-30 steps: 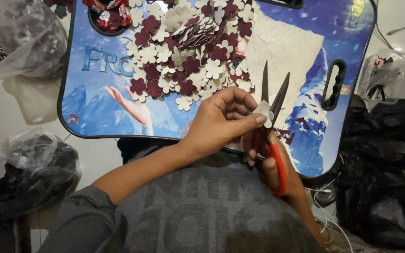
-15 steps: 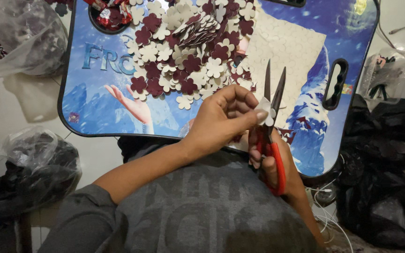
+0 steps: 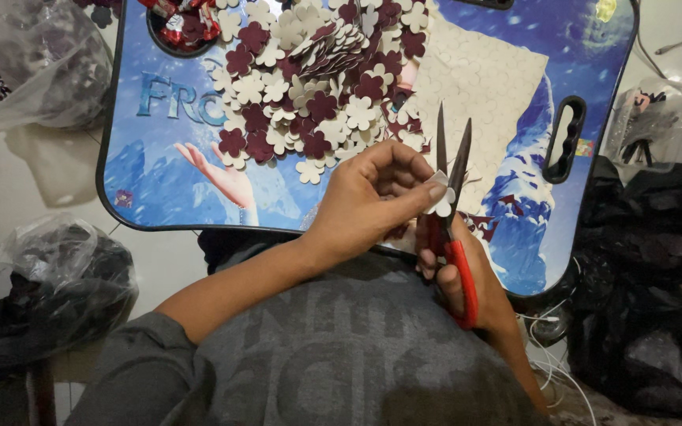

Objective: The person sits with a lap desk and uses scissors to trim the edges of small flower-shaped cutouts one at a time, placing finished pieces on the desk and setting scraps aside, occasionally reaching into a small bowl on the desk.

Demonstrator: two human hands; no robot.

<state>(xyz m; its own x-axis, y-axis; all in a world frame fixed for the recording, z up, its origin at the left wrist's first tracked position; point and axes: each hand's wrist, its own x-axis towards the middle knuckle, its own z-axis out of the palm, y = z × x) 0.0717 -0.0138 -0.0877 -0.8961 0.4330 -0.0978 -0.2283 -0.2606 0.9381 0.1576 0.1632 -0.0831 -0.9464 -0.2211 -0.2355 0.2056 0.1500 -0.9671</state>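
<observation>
Scissors (image 3: 451, 197) unmoved, flower (image 3: 440, 199) between blades.

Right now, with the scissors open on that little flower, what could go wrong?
1. The left hand pinches the cream flower right at the scissors blades, so its fingertips could get nicked.
2. The flower is tiny, so the cut might stray and spoil a petal.
3. The pile of flowers lies just beyond the blade tips and could be scattered.
</observation>
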